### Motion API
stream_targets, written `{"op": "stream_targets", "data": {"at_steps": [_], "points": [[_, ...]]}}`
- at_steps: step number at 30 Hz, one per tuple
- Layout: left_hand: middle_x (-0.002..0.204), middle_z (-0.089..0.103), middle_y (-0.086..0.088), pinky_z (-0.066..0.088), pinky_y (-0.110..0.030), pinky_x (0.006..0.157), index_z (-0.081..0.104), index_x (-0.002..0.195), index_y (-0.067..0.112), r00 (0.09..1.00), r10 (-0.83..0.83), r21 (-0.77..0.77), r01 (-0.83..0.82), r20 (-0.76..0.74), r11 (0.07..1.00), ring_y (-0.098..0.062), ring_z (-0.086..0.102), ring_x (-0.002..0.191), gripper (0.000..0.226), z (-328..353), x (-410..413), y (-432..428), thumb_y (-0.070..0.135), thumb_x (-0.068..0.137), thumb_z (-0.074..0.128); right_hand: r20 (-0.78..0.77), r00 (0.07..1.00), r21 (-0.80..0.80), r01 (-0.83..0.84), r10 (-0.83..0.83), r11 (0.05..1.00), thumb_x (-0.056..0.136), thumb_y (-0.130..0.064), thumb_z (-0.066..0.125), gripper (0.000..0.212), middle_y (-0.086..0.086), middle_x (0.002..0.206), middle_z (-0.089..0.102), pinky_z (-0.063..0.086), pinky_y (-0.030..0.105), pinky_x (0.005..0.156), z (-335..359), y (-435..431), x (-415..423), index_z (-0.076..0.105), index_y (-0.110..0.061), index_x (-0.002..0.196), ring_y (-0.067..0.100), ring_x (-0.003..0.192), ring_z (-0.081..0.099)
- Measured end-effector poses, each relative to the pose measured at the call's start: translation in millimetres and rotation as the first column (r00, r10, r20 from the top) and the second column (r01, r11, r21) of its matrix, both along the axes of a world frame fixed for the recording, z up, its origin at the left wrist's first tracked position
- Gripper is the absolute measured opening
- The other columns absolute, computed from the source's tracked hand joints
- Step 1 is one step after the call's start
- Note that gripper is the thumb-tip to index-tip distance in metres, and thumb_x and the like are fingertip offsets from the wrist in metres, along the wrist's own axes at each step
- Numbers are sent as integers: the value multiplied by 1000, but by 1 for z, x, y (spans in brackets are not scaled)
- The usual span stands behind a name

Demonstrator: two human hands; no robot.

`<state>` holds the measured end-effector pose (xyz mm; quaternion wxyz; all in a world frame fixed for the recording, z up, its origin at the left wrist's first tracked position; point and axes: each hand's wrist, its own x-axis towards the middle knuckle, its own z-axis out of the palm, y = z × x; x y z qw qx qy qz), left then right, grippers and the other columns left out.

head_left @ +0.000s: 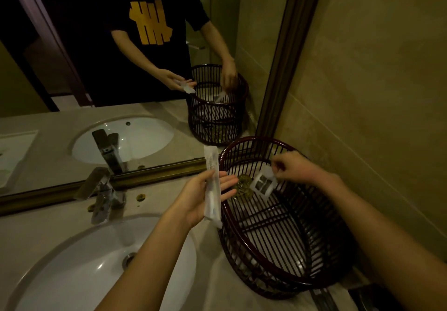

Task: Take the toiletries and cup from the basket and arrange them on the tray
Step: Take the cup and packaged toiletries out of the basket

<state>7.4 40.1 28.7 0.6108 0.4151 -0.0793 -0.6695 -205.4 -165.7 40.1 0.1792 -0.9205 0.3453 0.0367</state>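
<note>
A dark slatted basket (pixel 278 284) stands on the counter by the right wall. My left hand (pixel 203 194) is palm up just left of its rim, holding a long wrapped toothbrush packet (pixel 212 182) that points toward the mirror. My right hand (pixel 290 167) hovers over the far end of the basket and pinches a small clear sachet (pixel 263 183) by its top edge. Under the sachet, on the basket floor, lies a glass cup (pixel 244 185). No tray shows clearly in this view.
A white sink (pixel 79 274) with a chrome tap (pixel 102 194) lies to the left. A framed mirror (pixel 121 69) runs along the back and reflects me and the basket. A tiled wall (pixel 375 93) closes the right side. A dark object (pixel 372 296) sits at the bottom right corner.
</note>
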Motion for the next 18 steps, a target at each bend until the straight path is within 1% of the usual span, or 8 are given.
{"op": "stream_targets", "data": {"at_steps": [2,4,5,8,11,13,16,18], "points": [[132,61,-31,53,-48,96,49,133,-7,999,7,-1,-7,-41,1000,-38,62,122,52,0,3,-1,35,104,43,151,988,58,-37,28,998,82,-9,71,16,-2,75,65,47,24,65,48,17,-2,63,-22,76,8,71,60],[133,59,-33,51,-52,97,48,134,-9,996,20,-1,-20,-89,1000,-42,59,124,60,2,4,0,43,103,43,303,952,177,-92,34,980,84,-4,70,13,3,80,68,50,23,68,86,37,0,66,-15,81,8,73,62],[135,58,-33,50,-53,98,49,134,-9,994,26,2,-26,-104,1000,-42,58,124,63,1,5,0,45,102,43,351,936,229,-124,37,965,85,-1,69,11,5,82,68,50,23,69,99,46,4,67,-12,83,9,74,62],[140,57,-28,48,-52,100,56,133,-1,994,40,6,-40,-101,999,-40,55,127,60,0,6,2,48,101,41,367,921,282,-242,128,928,88,-1,69,7,-4,82,66,53,21,72,117,74,28,67,-8,88,3,76,62],[141,56,-27,38,-55,112,61,131,2,990,41,7,-40,-132,999,-43,48,134,63,-1,6,2,52,99,41,287,921,224,-333,265,916,88,-7,68,8,-5,88,68,58,28,77,104,93,62,67,-15,89,5,82,66],[138,58,-27,32,-57,116,64,126,1,988,42,-10,-44,-148,999,-44,47,135,64,-2,6,3,54,100,39,231,918,116,-354,321,928,88,-13,68,9,-8,88,68,58,28,76,88,96,80,68,-22,90,5,82,66],[136,60,-27,36,-57,113,63,129,3,989,25,-61,-35,-148,998,-43,53,131,64,0,5,6,54,100,39,218,916,-44,-336,337,941,89,-18,70,6,-15,89,65,51,18,73,75,91,94,72,-22,94,-1,83,63],[136,61,-25,40,-56,111,61,133,6,991,13,-89,-25,-130,996,-41,54,130,57,0,4,9,49,100,46,214,911,-122,-334,353,935,88,-21,73,6,-13,94,63,49,16,75,70,87,97,73,-21,94,1,86,61]]}}
